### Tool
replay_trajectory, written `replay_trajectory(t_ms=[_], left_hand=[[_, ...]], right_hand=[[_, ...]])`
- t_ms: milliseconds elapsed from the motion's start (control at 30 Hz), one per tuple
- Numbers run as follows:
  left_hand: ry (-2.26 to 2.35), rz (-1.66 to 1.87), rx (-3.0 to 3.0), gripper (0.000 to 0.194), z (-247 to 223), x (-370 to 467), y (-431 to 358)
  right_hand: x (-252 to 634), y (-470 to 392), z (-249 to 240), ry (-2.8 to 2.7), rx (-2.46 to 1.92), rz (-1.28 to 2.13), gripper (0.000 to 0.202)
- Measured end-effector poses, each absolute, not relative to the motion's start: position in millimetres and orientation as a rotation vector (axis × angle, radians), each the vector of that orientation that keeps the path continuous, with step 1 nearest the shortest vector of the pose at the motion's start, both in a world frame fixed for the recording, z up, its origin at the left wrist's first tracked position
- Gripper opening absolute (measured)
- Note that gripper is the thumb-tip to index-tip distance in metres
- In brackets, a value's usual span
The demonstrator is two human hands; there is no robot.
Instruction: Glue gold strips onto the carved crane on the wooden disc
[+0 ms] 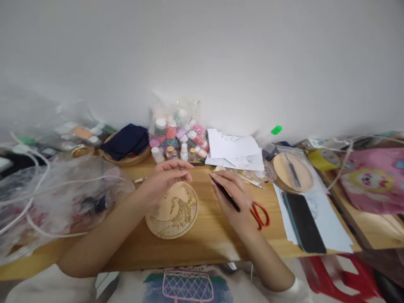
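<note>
A round wooden disc (172, 212) with a golden bird design lies flat on the table. My left hand (167, 176) hovers over its upper edge, fingers loosely stretched forward, with nothing visible in them. To the right of the disc, my right hand (233, 195) is closed around a slim black tool (226, 194). The tool slants, its tip pointing up and left; whether it is a pen or tweezers I cannot make out. Red-handled scissors (261, 215) lie just right of that hand, their blades hidden.
A clear bag of bead jars (176, 126) stands against the wall, with small bottles (184, 151) before it. White papers (235, 147), a dark phone (304, 223) and a bagged wooden round (292, 170) lie rightward. Dark blue cloth (126, 141) and plastic bags (72, 189) fill the left.
</note>
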State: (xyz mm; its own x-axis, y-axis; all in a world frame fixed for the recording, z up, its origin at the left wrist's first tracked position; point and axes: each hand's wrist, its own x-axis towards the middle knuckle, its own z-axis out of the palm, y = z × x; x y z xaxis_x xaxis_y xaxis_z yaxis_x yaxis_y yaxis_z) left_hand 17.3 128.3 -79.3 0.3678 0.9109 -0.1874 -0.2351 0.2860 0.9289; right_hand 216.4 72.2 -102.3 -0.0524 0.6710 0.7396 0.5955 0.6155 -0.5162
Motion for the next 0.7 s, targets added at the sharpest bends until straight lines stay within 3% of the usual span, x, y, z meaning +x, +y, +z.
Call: replay_trajectory(t_ms=[133, 300, 433, 700], left_hand=[[0.649, 0.954, 0.633, 0.005, -39.9, 29.4, 98.5], [0.588, 1.051, 0.504, 0.005, -27.7, 41.8, 75.6], [0.601, 1.063, 0.501, 0.011, -29.8, 44.2, 71.7], [0.630, 1.059, 0.550, 0.004, -33.6, 46.4, 68.6]], right_hand=[[229.2, 62.3, -50.5, -1.968, -0.896, -0.306, 0.035], [230.0, 53.5, -26.5, -2.136, -0.763, -0.288, 0.031], [229.9, 52.3, -27.3, -2.182, -0.750, -0.236, 0.033], [236.9, 58.6, -28.4, -2.207, -0.675, -0.131, 0.041]])
